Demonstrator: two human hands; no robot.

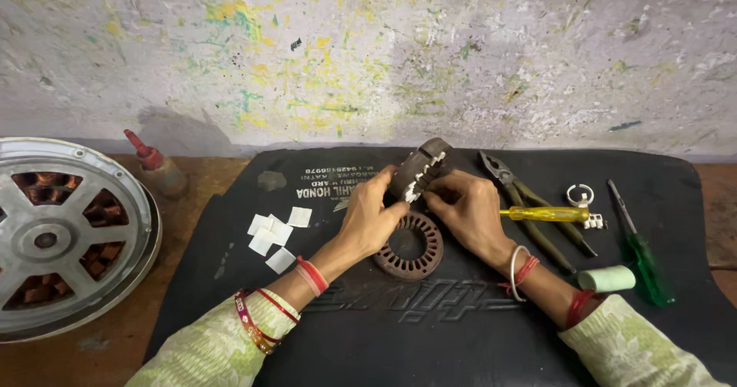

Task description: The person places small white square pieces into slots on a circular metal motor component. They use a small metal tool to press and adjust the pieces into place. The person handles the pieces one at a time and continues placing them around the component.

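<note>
While both hands work together at the middle of the black mat (pixel 430 333), they hold a slotted metal ring (pixel 420 170) up on edge above the surface. Left hand (pixel 371 216) is closed around the ring's near side, thumb and fingers pinching the rim so it stays tilted toward the head camera. Right hand (pixel 466 208) grips the other side, its fingertips pressed at the small white paper strips (pixel 418 187) that sit in the slots; holding the ring upright likely keeps those slots in plain sight and easy to reach. Directly under the hands a second slotted ring (pixel 410 246) lies flat on the mat, bare of strips as far as I can tell. Just left of the left hand, cut white paper squares (pixel 275 234) lie loose, close enough to pick from. Right of the right hand lie pliers (pixel 526 206), a yellow-handled screwdriver (pixel 543 213), a green-handled screwdriver (pixel 643 260), a pale green roll (pixel 606 279) and a small white ring piece (pixel 582 196). Far left of the hands rests a round metal fan cover (pixel 61 237), with a small red-capped bottle (pixel 158 168) beside it.
</note>
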